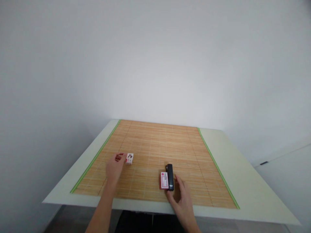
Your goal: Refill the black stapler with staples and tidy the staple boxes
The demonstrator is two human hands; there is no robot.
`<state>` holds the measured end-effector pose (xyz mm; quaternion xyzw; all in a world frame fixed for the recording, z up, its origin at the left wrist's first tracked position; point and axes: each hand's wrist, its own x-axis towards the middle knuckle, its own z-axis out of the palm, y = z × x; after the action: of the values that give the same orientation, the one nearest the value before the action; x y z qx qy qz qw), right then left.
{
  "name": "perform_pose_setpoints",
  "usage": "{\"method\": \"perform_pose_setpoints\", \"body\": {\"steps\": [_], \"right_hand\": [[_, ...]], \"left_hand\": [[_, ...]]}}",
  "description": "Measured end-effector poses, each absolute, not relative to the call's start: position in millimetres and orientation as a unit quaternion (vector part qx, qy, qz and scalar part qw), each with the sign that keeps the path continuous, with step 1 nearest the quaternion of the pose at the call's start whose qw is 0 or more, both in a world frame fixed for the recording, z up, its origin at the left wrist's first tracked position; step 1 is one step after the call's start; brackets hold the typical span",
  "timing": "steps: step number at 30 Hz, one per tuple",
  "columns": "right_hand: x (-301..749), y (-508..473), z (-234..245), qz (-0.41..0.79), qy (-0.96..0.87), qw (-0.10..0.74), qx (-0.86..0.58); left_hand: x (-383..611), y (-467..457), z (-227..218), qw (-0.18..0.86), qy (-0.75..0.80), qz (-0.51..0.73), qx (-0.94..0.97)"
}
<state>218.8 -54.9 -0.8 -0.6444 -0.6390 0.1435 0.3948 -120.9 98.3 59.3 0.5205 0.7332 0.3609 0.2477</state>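
Note:
My left hand (pixel 114 168) is at the left of the mat, fingers curled in and their tips at the left edge of a small white-and-red box (pixel 130 158) with a dark picture on its top. Part of that edge is hidden by the fingers. A black stapler (pixel 170 177) lies lengthwise near the mat's front, right beside a second white box (pixel 164 180) with pink print and a red side. Around the stapler's near right end, my right hand (pixel 182 198) has thumb and fingers spread apart, the thumb close to its bottom end.
Under these things lies a bamboo mat (pixel 155 139) with green edging on a white table (pixel 243 181). A pale wall (pixel 155 64) rises behind the table's far edge. The wearer's dark-clothed legs (pixel 145 221) are below the front edge.

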Motion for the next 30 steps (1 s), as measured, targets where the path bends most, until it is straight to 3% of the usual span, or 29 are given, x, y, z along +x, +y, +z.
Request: {"method": "perform_pose_setpoints", "body": {"steps": [7, 16, 30], "right_hand": [[214.1, -52.9, -10.6, 0.078, -0.712, 0.267, -0.644], [214.4, -52.4, -7.9, 0.088, -0.716, 0.262, -0.641], [209.8, -52.5, -5.8, 0.073, -0.720, 0.225, -0.653]], "left_hand": [[-84.6, 107.7, 42.5, 0.361, 0.661, 0.323, 0.573], [18.4, 82.4, 36.2, 0.431, 0.571, 0.309, 0.626], [35.0, 71.7, 25.7, 0.507, 0.530, 0.354, 0.581]]}}
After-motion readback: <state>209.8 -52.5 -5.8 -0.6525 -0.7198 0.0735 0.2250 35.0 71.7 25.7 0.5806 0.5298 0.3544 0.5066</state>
